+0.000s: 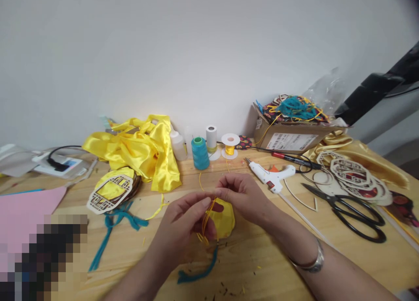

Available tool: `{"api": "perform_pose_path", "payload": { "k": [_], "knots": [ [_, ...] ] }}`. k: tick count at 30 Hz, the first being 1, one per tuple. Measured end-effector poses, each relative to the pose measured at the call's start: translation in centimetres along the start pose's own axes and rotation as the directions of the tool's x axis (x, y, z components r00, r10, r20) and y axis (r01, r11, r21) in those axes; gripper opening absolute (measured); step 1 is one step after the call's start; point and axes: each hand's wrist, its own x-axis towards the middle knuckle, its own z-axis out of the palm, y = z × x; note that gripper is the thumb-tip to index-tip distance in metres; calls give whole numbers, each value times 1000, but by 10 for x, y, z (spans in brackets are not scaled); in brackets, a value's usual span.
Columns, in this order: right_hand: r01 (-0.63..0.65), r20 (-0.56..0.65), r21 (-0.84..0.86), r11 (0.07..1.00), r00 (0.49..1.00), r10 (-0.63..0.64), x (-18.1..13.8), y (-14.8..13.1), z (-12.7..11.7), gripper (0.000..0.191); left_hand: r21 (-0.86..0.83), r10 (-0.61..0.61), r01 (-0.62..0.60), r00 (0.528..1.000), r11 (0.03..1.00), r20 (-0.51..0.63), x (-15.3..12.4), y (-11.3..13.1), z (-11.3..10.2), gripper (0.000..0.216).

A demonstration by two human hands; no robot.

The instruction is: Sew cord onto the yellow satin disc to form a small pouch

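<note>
Left hand: your left hand [185, 220] is pinching yellow cord [205, 222] loops, fingers closed on them.
Right hand: your right hand [242, 194] is pinching the same cord above.
Yellow piece: a yellow fabric piece [225, 220] is sitting low centre of the frame, between your hands.
Nearby: a teal spool [200, 153] and glue gun [270, 175] are lying on the tabletop [278, 266].

Bench layout, hands at ctr front

Fabric pile [140, 150] back-left, spools [200, 153] behind hands, glue gun [270, 176] + scissors [352, 210] right, box [291, 137] back-right on table [327, 244].
</note>
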Motion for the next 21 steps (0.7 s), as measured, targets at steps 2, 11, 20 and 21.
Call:
{"api": "perform_pose_path", "payload": {
  "k": [2,11,20,21],
  "knots": [
    [3,1,-14,1000,1000,-3,0,0,0,17,48,21,-21,1000,999,-13,0,0,1,24],
    [16,47,-26,1000,999,-15,-2,1,3,16,151,87,-78,995,986,-54,2,-3,2,14],
    [30,-6,-162,986,999,-31,-3,2,7,16,157,57,-41,994,987,-94,-1,0,3,16],
    [42,-17,-171,984,999,-46,-3,2,8,16,158,55,-39,994,987,-98,-1,1,2,15]
  ]
}}
